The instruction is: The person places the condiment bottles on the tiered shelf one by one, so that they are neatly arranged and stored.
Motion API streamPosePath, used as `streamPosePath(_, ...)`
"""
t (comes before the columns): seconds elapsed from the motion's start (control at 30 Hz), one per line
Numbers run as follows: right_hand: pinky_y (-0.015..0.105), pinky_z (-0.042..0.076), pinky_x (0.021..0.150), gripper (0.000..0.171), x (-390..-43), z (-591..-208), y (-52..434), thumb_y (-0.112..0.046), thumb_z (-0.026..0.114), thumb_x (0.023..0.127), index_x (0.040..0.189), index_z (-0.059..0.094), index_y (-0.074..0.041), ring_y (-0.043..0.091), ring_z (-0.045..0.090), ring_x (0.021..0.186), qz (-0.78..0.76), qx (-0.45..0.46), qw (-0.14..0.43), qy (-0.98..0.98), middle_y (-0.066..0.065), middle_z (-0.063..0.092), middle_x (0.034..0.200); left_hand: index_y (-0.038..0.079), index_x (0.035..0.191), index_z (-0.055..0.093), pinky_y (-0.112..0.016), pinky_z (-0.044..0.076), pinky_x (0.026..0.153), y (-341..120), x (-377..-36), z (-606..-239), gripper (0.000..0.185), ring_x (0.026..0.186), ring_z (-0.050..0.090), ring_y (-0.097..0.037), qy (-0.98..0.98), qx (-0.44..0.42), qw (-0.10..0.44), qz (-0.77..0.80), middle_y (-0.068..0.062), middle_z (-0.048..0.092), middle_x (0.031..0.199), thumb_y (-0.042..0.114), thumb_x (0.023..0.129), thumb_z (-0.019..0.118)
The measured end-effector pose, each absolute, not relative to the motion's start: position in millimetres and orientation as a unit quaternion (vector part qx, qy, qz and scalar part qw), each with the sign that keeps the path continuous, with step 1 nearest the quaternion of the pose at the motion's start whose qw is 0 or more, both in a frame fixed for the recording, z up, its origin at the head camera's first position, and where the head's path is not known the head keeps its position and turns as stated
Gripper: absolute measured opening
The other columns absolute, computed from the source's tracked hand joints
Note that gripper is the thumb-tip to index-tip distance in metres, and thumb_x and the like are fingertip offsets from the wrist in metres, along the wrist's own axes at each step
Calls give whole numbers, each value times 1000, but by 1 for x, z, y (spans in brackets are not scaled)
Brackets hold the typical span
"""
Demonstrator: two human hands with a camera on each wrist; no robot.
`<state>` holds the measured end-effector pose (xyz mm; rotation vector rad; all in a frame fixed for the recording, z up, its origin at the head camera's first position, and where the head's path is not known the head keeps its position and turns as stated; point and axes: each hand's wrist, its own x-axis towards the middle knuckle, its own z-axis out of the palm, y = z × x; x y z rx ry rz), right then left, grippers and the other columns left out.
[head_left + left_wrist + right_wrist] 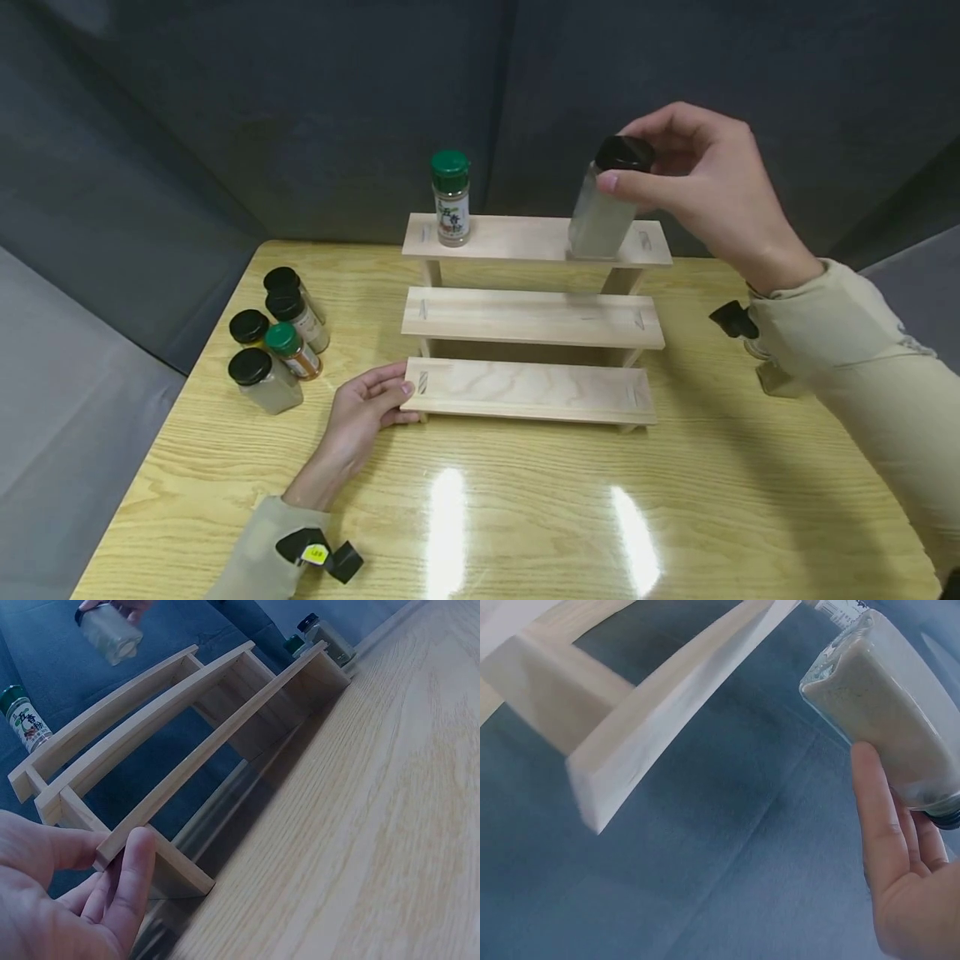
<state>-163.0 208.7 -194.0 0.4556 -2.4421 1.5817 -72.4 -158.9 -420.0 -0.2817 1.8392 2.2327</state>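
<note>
My right hand (708,179) grips a clear square jar (600,221) of pale powder by its black cap. The jar is tilted over the right end of the top tier; in the left wrist view it hangs in the air, its base apart from the wood. With thumb and fingers my left hand (362,415) pinches the left end of the lowest tier of a three-step wooden rack (528,392). A green-capped spice bottle (452,200) with a white label stands upright near the left end of the top tier.
On the table's left side stand several spice jars (270,387), most black-capped, one green-capped. To the right, a clear jar (780,379) is partly hidden by the right sleeve. Dark fabric panels (337,108) rise behind the wooden table (525,508).
</note>
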Motion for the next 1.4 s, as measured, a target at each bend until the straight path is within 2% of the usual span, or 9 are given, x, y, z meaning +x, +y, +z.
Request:
streamPosePath(0.4,27,65,80,35,-183,-194,177,-13,91,91,122,76,-9,24,71,91,538,180,93,-819,7,72,114,-16,146,55,-32,68,81,-157,-71,-419,40,83,73,-16,630,-100,112,762,-13,68,108,-11,106,62)
streamPosePath(0.67,28,63,78,39,-192,-199,164,-22,92,91,125,75,-12,25,68,95,507,169,87,-841,4,71,116,-17,143,56,-30,68,79,-156,-70,-419,38,82,73,-15,626,-104,109,765,-13,69,106,-11,106,62)
streamPosePath(1.13,25,62,77,44,-196,-208,162,-24,93,91,128,74,-10,22,67,93,494,160,79,-851,3,69,114,-17,143,56,-29,68,78,-151,-70,-420,39,84,74,-17,625,-94,117,766,-19,69,113,-10,106,63)
streamPosePath(1.4,25,63,77,46,-197,-212,160,-25,93,91,129,73,-10,22,67,95,492,157,77,-853,3,68,117,-17,144,56,-29,68,78,-151,-70,-417,39,82,74,-16,629,-92,114,764,-18,68,111,-10,106,63)
